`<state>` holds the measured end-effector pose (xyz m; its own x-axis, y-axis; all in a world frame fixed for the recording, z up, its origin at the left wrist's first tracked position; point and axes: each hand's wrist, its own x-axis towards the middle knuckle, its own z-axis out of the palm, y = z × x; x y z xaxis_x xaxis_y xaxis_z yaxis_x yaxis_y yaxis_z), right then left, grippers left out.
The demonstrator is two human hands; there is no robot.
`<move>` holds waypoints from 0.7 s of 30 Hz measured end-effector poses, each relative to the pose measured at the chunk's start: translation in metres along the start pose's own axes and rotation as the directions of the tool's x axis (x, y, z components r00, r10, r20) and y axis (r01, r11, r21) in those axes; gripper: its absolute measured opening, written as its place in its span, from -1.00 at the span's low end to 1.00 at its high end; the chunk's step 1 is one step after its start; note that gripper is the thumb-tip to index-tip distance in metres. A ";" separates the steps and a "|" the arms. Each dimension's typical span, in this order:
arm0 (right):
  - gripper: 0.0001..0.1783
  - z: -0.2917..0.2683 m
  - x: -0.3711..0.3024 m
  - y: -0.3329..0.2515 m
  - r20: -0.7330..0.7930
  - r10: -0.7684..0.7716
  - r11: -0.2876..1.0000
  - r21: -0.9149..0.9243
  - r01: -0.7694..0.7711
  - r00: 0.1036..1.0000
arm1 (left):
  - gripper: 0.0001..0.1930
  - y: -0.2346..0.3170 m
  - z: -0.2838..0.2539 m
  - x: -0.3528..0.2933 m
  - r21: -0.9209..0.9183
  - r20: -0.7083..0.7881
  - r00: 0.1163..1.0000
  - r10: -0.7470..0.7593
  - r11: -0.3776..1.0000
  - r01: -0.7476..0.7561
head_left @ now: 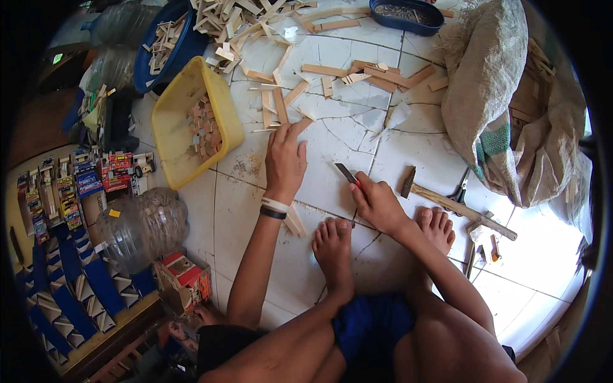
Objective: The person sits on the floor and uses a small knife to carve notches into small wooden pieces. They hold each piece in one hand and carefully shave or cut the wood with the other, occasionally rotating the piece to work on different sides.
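Note:
My left hand [285, 163] reaches forward with its fingers stretched out, fingertips at a group of short thin wooden strips [281, 106] on the tiles. Whether they touch the wood I cannot tell. In my right hand [381, 207] is a utility knife [345, 172] with a red handle, its dark blade pointing forward and left. A few pale strips [294, 221] lie beside my left wrist. The hammer [460, 209], with a wooden handle, rests on the floor right of my right hand, its handle crossing a pair of black-handled scissors [461, 191].
A yellow tub [229, 115] holding small wooden pieces [205, 131] stands left. Behind it are a blue basin [142, 70] and a heap of sticks [230, 22]. A woven sack [488, 102] slumps right. Small toy trucks [70, 185] and a large clear bottle [137, 226] sit far left.

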<state>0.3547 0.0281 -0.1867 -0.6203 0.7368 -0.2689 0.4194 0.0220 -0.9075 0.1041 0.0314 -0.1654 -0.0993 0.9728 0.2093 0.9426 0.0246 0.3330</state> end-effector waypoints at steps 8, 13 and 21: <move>-0.77 -0.001 -0.002 0.003 -0.013 -0.026 1.000 0.014 0.026 1.000 | -0.67 -0.007 0.010 0.011 -0.047 0.092 0.979 -0.183 0.981 0.188; -0.77 0.009 -0.006 -0.003 0.082 0.019 0.947 -0.322 0.009 0.996 | -0.71 0.011 -0.006 0.007 -0.298 0.023 0.961 -0.277 0.915 0.271; -0.79 0.010 0.037 -0.028 0.028 -0.091 0.825 -0.557 0.091 0.995 | -0.76 0.022 0.002 -0.041 -0.676 0.009 0.802 -0.597 0.587 0.445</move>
<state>0.3136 0.0482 -0.1744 -0.6740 0.7128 -0.1941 0.6592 0.4617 -0.5936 0.1292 -0.0077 -0.1683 -0.6397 0.7676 -0.0396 0.2940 0.2920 0.9101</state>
